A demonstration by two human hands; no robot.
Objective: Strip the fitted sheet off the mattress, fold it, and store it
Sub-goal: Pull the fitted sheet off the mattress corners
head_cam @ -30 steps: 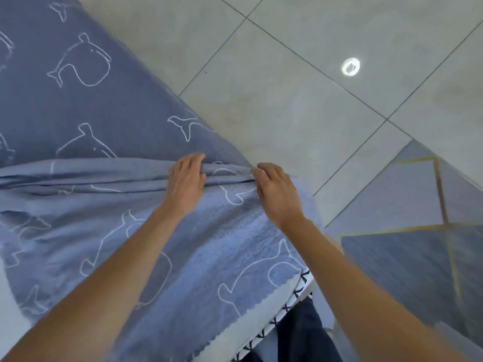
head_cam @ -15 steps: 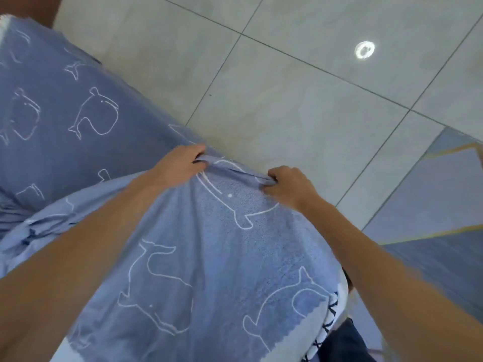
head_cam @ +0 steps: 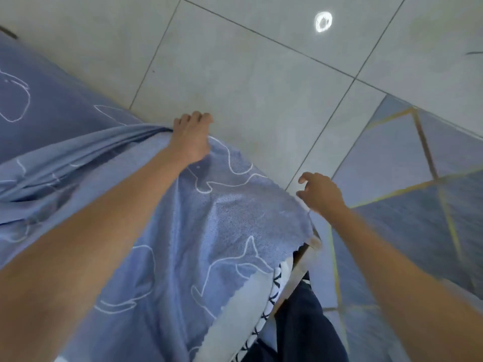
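Far left: fitted sheet (head_cam: 214, 226), blue with white outline whales, lies flat and darker toward the upper left. Below that it is bunched into long folds running toward centre. The lifted part drapes across the lower middle of the view, under the left forearm.

Centre: left hand (head_cam: 190, 137) grips the sheet at its far edge. Fingers are curled over the top of the gathered folds, knuckles toward the floor (head_cam: 235, 61). The cloth pulls taut from this hand back to the left.

Lower centre: a zigzag-cut sheet edge lies over a pale strip. Just right of it the mattress (head_cam: 276, 282) corner shows, white with dark cross marks. A dark trouser leg (head_cam: 300, 330) stands beside it at the bottom.

Right of centre: right hand (head_cam: 320, 192) hangs above the sheet's right edge, fingers loosely bent, holding nothing. The thumb tip may just touch the cloth edge; blur prevents certainty.

Right: a blue rug (head_cam: 405, 231) with thin gold lines lies on the floor. Grey tiles fill the top, with a bright ring-shaped light reflection (head_cam: 323, 21) at upper right.
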